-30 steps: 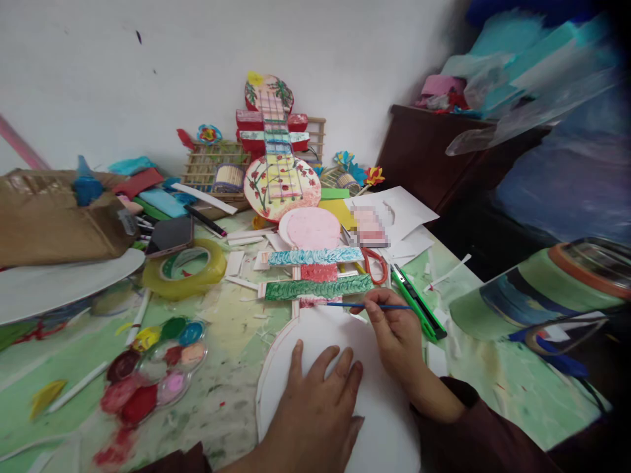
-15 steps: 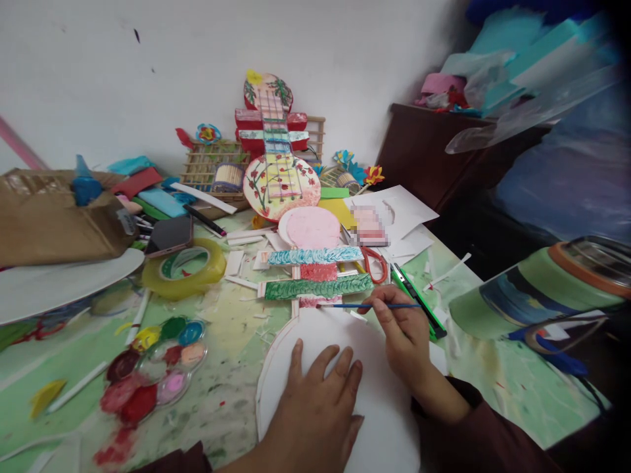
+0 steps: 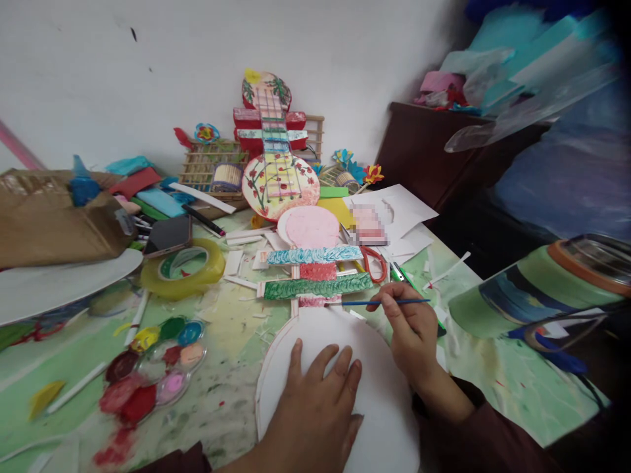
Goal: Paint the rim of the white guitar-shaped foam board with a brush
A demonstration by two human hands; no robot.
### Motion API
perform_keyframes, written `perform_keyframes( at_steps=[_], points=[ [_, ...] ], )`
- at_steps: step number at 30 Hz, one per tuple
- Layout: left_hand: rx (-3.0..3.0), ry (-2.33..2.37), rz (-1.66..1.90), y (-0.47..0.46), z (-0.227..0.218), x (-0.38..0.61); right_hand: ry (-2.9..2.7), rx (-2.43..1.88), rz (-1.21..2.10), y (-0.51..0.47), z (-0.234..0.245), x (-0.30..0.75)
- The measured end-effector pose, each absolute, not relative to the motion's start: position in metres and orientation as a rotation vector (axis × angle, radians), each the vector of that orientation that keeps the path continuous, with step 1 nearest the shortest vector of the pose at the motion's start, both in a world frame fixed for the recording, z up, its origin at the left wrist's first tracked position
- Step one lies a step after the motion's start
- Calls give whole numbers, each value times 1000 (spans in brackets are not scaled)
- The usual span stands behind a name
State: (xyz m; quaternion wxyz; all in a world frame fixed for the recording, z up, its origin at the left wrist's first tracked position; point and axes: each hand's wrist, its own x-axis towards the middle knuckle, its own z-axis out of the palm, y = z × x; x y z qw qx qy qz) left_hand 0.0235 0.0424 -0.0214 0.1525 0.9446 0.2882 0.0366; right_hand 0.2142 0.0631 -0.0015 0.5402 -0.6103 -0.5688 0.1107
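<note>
My left hand (image 3: 315,401) lies flat with fingers spread on a white round board (image 3: 379,394) at the table's near edge. My right hand (image 3: 411,328) pinches a thin blue paintbrush (image 3: 382,303), held nearly level, its tip at the pink strip (image 3: 313,301) where the round board joins a painted craft piece. That piece has a green painted bar (image 3: 318,287), a red patch (image 3: 318,270), a blue-white bar (image 3: 315,255) and a pink disc (image 3: 311,227) lined up away from me.
A paint palette (image 3: 152,364) with several colours sits at the left. A yellow tape roll (image 3: 183,267), a phone (image 3: 169,235) and a brown paper bag (image 3: 54,217) lie beyond it. A green cutter (image 3: 401,276) and red scissors (image 3: 375,263) lie beside my right hand. A finished painted guitar model (image 3: 276,151) leans on the wall.
My right hand has slid to the right with the brush, drawing the brush tip rightward along the pink strip. My left hand has stayed flat on the board.
</note>
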Motion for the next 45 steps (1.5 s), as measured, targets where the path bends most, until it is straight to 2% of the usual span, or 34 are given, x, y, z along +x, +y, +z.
perform_keyframes(
  at_steps=[19,29,34,45],
  points=[
    [2699,823,118,42,-20,23,-1251,-1518,147,63,6,219],
    [2688,831,93,41,-17,23,-1173,-1418,53,63,6,221],
    [2690,838,98,41,-18,23,-1216,-1257,175,62,4,211],
    [2716,843,127,42,-18,24,-1342,-1310,348,62,-3,206]
  ],
)
